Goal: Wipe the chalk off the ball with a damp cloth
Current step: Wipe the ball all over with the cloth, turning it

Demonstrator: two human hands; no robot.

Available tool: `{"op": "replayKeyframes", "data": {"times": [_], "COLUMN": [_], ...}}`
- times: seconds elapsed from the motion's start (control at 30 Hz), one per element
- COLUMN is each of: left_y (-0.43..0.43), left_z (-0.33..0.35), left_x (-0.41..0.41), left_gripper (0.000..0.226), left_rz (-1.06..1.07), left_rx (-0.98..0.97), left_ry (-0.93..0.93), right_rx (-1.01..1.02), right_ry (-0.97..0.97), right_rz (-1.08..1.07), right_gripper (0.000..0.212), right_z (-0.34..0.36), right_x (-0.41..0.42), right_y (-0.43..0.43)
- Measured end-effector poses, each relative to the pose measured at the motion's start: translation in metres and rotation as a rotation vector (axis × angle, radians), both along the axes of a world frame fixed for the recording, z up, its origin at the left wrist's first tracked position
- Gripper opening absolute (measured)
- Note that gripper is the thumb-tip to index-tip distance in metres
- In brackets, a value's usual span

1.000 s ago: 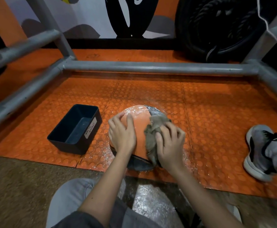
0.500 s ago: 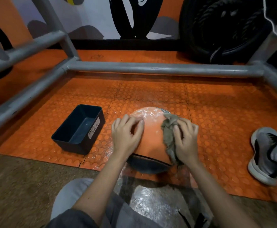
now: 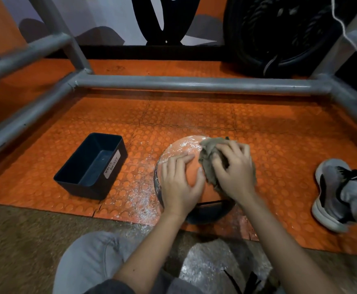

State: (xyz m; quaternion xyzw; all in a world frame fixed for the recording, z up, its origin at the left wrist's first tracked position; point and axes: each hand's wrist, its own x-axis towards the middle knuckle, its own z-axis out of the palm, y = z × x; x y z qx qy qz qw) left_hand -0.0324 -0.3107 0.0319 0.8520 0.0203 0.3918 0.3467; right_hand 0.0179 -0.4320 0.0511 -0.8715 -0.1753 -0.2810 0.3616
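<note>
Head view: left hand (image 3: 179, 183) lies spread on the ball (image 3: 191, 172), right hand (image 3: 233, 168) grip pinching the cloth (image 3: 208, 154).

The ball (image 3: 186, 153) is looking smooth but chalk-dusted, the cloth (image 3: 210, 153) is looking soft and crumpled, the floor mat (image 3: 194, 115) is showing studded rubber, the bin (image 3: 88, 164) is looking like matt plastic, and the metal pipe (image 3: 194, 83) is shining dully.
</note>
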Motion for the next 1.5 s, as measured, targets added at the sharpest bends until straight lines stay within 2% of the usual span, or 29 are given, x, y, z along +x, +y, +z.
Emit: {"op": "replayKeyframes", "data": {"times": [0.1,0.2,0.27,0.3,0.4,0.5,0.57,0.67,0.73,0.83,0.97,1.03,1.17,1.23,1.33,1.4,1.5], "left_y": [0.002,-0.001,-0.003,-0.004,-0.002,0.006,0.012,0.016,0.018,0.023,0.037,0.043,0.043,0.043,0.045,0.046,0.047], "left_z": [0.000,0.001,0.001,0.001,0.003,0.006,0.007,0.007,0.007,0.006,0.007,0.005,0.002,0.001,0.001,0.001,0.002], "left_x": [-0.001,-0.003,-0.003,-0.002,0.003,0.007,0.010,0.014,0.017,0.022,0.022,0.020,0.019,0.018,0.017,0.017,0.017], "left_gripper": [0.035,0.034,0.032,0.031,0.032,0.036,0.037,0.038,0.037,0.037,0.040,0.040,0.040,0.039,0.036,0.032,0.031], "left_rz": [0.003,0.003,0.001,0.000,-0.011,-0.033,-0.053,-0.060,-0.037,0.008,-0.001,0.007,0.032,0.029,0.013,-0.009,-0.025], "left_rx": [-0.023,-0.026,0.007,0.021,0.006,-0.037,-0.056,-0.064,-0.059,-0.065,-0.138,-0.157,-0.173,-0.170,-0.173,-0.173,-0.167], "left_ry": [0.013,0.019,0.005,0.000,0.030,0.071,0.086,0.091,0.095,0.092,0.108,0.099,0.095,0.100,0.102,0.100,0.090], "right_rx": [0.107,0.336,0.338,0.288,0.083,0.079,0.144,0.321,0.268,0.021,-0.134,-0.061,0.353,0.461,0.573,0.465,0.062], "right_ry": [0.013,0.277,0.398,0.363,0.072,-0.079,-0.030,0.221,0.301,0.083,-0.189,-0.162,0.323,0.312,0.082,-0.040,-0.053], "right_rz": [0.048,-0.093,-0.176,-0.197,-0.152,-0.022,-0.042,-0.129,-0.181,-0.134,0.031,0.037,-0.126,-0.165,-0.217,-0.167,-0.052], "right_gripper": [0.037,0.026,0.028,0.030,0.037,0.034,0.037,0.037,0.032,0.036,0.030,0.031,0.039,0.039,0.035,0.036,0.041], "right_z": [-0.018,-0.021,-0.020,-0.013,-0.001,-0.023,-0.040,-0.043,-0.031,-0.003,-0.033,-0.048,-0.055,-0.031,0.019,0.025,-0.017], "right_x": [0.008,0.019,0.022,0.017,-0.009,-0.012,-0.008,-0.004,0.001,-0.014,-0.022,-0.014,0.004,0.012,0.012,0.002,-0.014], "right_y": [-0.014,-0.022,-0.017,-0.010,0.010,-0.002,-0.017,-0.022,-0.011,0.021,0.022,0.005,-0.008,-0.012,-0.006,0.006,0.021]}}
